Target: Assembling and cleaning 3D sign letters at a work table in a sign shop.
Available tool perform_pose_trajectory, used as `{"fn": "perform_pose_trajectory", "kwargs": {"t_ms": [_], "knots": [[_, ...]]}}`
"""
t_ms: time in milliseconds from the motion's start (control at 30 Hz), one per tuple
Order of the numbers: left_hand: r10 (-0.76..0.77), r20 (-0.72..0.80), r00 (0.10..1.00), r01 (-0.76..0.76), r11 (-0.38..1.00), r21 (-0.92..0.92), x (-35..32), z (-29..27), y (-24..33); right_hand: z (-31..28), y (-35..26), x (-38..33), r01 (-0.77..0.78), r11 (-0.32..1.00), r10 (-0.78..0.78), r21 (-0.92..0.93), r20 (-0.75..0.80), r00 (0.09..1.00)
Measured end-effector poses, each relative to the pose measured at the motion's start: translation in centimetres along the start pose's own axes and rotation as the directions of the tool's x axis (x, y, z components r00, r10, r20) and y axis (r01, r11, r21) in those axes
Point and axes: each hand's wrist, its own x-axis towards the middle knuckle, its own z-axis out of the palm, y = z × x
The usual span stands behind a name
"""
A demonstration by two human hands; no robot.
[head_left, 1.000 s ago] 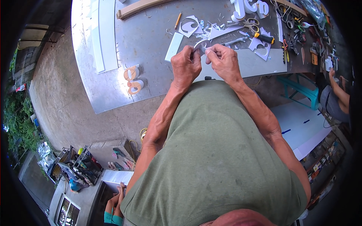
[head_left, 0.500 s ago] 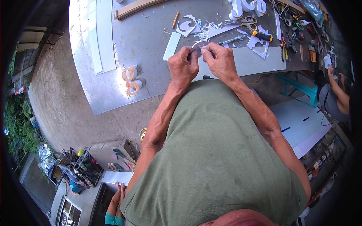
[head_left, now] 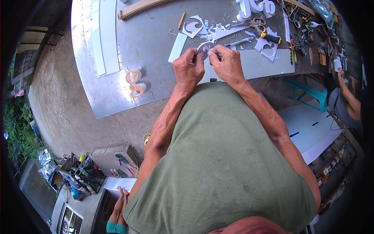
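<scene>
Currently both hands raised just above grey metal tabletop (head_left: pixel 156 43), near its front edge. Left hand (head_left: pixel 189 70) and right hand (head_left: pixel 226 64) each pinch small curved white cut-out piece (head_left: pixel 203 47) between fingertips, grip of both clenched on it. White strip (head_left: pixel 177 47) lies just left of hands. Scissors (head_left: pixel 256 23), yellow-handled knife (head_left: pixel 270 38), white offcuts (head_left: pixel 194 27) beyond. Two tan letter shapes (head_left: pixel 134 82) well left.

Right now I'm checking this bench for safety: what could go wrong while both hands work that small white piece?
The left hand and right hand pinch the small white piece over loose white offcuts; if it slips, it may get lost among them. The scissors and yellow-handled knife lie close beyond the fingers, so a blind reach could meet a blade.
</scene>
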Motion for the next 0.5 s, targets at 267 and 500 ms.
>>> {"fn": "perform_pose_trajectory", "kwargs": {"t_ms": [267, 500], "knots": [[0.002, 0.008, 1.000, -0.002, 1.000, -0.020, -0.1, 0.1, -0.7, -0.5, -0.6, 0.5, 0.002, 1.000, -0.001, -0.006, 0.020, 1.000], [0.041, 0.021, 0.999, -0.041, 0.999, 0.017, 0.1, 0.1, -0.7, -0.3, -0.1, 1.3, -0.346, 0.683, 0.249, 0.644, 0.241, 0.938]]}}
